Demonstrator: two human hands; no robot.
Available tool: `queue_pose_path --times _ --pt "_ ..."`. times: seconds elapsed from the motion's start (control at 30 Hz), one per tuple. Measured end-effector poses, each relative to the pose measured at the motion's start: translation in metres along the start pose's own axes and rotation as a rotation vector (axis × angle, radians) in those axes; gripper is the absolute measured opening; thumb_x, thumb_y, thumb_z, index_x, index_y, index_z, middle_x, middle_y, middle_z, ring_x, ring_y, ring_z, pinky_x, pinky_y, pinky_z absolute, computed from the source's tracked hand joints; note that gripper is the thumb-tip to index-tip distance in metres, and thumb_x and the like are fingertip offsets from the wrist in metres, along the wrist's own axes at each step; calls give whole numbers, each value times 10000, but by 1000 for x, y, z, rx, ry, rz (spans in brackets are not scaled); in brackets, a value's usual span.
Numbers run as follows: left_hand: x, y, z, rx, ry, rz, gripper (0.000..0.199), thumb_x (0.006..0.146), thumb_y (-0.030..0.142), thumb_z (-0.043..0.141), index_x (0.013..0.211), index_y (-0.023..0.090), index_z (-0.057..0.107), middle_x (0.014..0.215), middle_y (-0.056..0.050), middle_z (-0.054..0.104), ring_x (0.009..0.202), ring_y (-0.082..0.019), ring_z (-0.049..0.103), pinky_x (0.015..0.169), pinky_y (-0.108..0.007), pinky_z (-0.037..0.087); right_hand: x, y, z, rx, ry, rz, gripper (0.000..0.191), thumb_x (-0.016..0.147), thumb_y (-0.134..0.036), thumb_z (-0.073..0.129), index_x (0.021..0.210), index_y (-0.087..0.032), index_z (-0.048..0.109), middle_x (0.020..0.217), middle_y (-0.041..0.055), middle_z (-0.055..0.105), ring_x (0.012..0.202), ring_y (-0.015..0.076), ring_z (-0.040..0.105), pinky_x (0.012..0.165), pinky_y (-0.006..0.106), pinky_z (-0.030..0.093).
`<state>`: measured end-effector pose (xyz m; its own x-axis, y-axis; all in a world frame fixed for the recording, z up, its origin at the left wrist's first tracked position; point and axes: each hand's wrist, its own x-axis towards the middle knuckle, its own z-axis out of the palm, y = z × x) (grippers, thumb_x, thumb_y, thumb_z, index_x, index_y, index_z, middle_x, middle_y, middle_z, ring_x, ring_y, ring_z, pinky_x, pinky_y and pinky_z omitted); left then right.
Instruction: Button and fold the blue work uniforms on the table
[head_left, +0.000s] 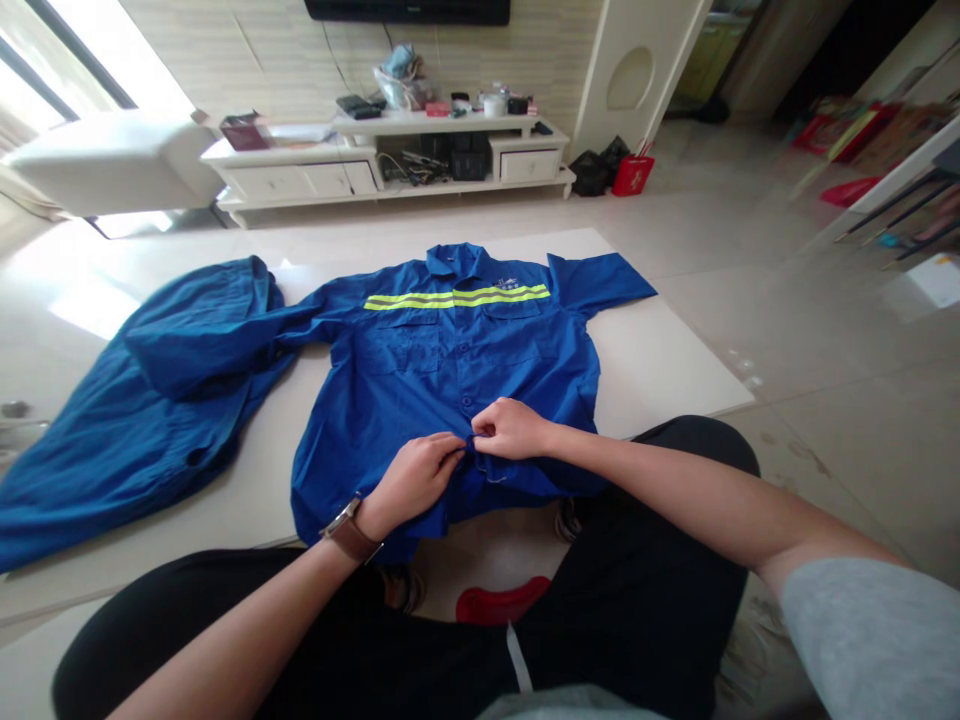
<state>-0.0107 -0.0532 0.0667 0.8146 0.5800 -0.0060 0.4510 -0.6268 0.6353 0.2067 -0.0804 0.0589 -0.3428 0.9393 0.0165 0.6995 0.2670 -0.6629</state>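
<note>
A blue work jacket point(405, 390) with a yellow-and-grey reflective stripe lies front up, its collar pointing away from me. Both hands meet at the lower part of its front opening. My left hand point(420, 480), with a watch on the wrist, pinches the fabric at the placket. Close beside it, my right hand point(514, 428) is closed on the placket edge, its fingers bent. Whether a button sits between the fingertips is hidden. Dark buttons show higher up the front. The jacket's sleeve on the left reaches over another blue garment point(172, 400).
The garments lie on a low white board point(660, 350). A white TV cabinet point(300, 180) holding small items stands along the far wall. A red bag point(632, 175) and black bags sit to its right. Something red point(502, 600) is on the floor between my legs.
</note>
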Motion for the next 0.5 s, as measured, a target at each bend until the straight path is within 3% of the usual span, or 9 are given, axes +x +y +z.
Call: queue_pose_path --times 0.5 --pt "0 -1 -1 -9 14 25 238 993 182 495 996 199 732 947 -48 727 863 -176 672 772 -269 446 2 0 -5 27 -15 43 196 739 -204 602 560 -174 527 547 -48 471 572 99 425 572 249 247"
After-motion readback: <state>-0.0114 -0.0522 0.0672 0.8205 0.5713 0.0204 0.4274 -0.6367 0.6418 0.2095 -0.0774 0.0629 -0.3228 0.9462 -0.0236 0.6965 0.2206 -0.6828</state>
